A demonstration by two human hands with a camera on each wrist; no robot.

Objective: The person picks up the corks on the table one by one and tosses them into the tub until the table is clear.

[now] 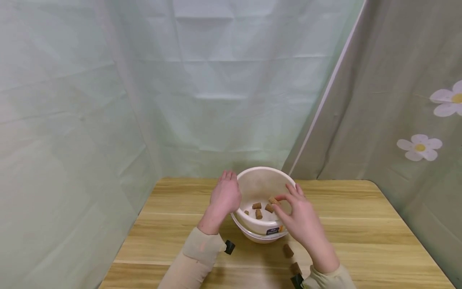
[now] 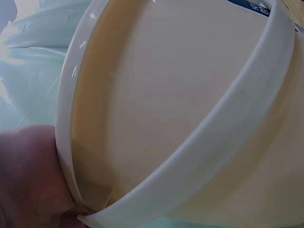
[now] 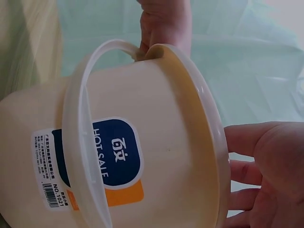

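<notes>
A cream plastic bucket [image 1: 261,182] stands on the table with its mouth tilted toward the head camera. At its left side, my left hand [image 1: 226,196] grips the rim close to where the handle [image 3: 76,123] joins, as the right wrist view shows. Over the bucket's right side reaches my right hand [image 1: 303,218], thumb and index finger pinching a cork [image 1: 272,200] inside the mouth. Below that, several corks [image 1: 258,214] lie on the bucket's floor. The rim hides the right fingertips [image 3: 232,137] in the right wrist view.
Two more corks lie on the wooden table [image 1: 361,233] in front of the bucket, one cork [image 1: 288,251] behind the other cork [image 1: 295,268]. The handle hangs down across the labelled front. Pale curtains [image 1: 216,100] stand behind the table's far edge.
</notes>
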